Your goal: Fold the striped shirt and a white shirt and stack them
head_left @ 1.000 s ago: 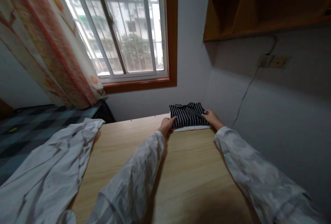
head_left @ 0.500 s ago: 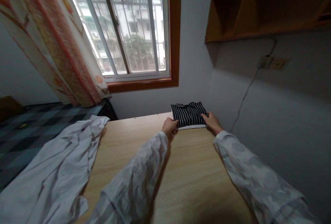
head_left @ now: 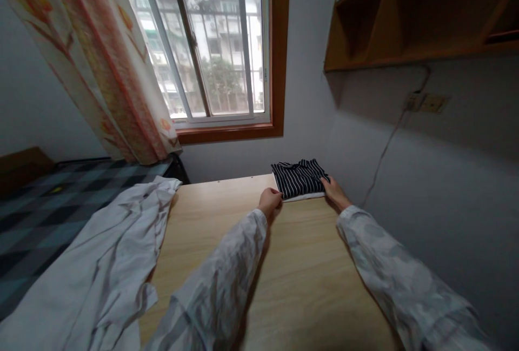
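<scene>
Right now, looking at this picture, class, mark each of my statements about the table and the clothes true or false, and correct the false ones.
1. The folded striped shirt lies at the far end of the wooden table, near the wall. True.
2. The left hand and right hand are at opposite sides of the folded striped shirt. True.
3. The folded striped shirt is red and yellow. False: it is dark with thin white stripes.
4. A loose white garment hangs over the table's left edge. True.
5. The curtain covers the whole window. False: it hangs to the left, leaving the panes uncovered.
</scene>
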A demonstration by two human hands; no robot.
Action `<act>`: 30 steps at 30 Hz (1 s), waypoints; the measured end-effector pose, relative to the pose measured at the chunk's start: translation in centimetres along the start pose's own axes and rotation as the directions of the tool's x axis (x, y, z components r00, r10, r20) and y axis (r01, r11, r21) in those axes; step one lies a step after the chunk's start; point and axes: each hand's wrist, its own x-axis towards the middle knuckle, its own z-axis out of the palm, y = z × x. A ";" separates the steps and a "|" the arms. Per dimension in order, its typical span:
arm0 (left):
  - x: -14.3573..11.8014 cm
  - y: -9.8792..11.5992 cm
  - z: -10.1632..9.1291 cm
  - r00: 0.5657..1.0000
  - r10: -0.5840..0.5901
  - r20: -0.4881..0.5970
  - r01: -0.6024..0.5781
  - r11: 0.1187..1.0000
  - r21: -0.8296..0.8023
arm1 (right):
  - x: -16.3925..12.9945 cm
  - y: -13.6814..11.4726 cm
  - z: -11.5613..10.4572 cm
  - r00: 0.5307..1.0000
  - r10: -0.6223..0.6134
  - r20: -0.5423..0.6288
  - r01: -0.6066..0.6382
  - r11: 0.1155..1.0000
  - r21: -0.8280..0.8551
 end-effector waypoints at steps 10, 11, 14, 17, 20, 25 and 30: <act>-8.3 -4.2 -8.3 0.882 0.424 0.204 -0.466 0.727 0.504 | -11.8 -7.3 4.9 0.782 -0.623 -0.028 0.618 0.780 -0.097; -9.4 -5.2 -9.5 0.856 0.453 0.250 -0.510 0.655 0.558 | -13.3 -7.8 5.9 0.753 -0.657 0.038 0.658 0.751 -0.058; -12.5 -8.1 -12.7 0.820 0.486 0.303 -0.554 0.541 0.632 | -16.6 -8.4 9.0 0.649 -0.707 0.280 0.728 0.685 0.042; -14.5 -10.3 -15.4 0.834 0.463 0.300 -0.532 0.533 0.658 | -18.0 -8.4 11.8 0.577 -0.661 0.480 0.732 0.679 0.056; -15.6 -11.5 -17.3 0.837 0.458 0.300 -0.531 0.545 0.649 | -18.3 -8.4 13.8 0.604 -0.591 0.534 0.711 0.703 -0.026; -16.3 -12.6 -18.4 0.809 0.517 0.278 -0.567 0.562 0.602 | -18.3 -8.1 14.5 0.621 -0.585 0.522 0.710 0.702 -0.056; -16.7 -12.2 -18.2 0.791 0.565 0.236 -0.581 0.571 0.580 | -18.2 -7.9 14.2 0.624 -0.596 0.506 0.702 0.711 -0.028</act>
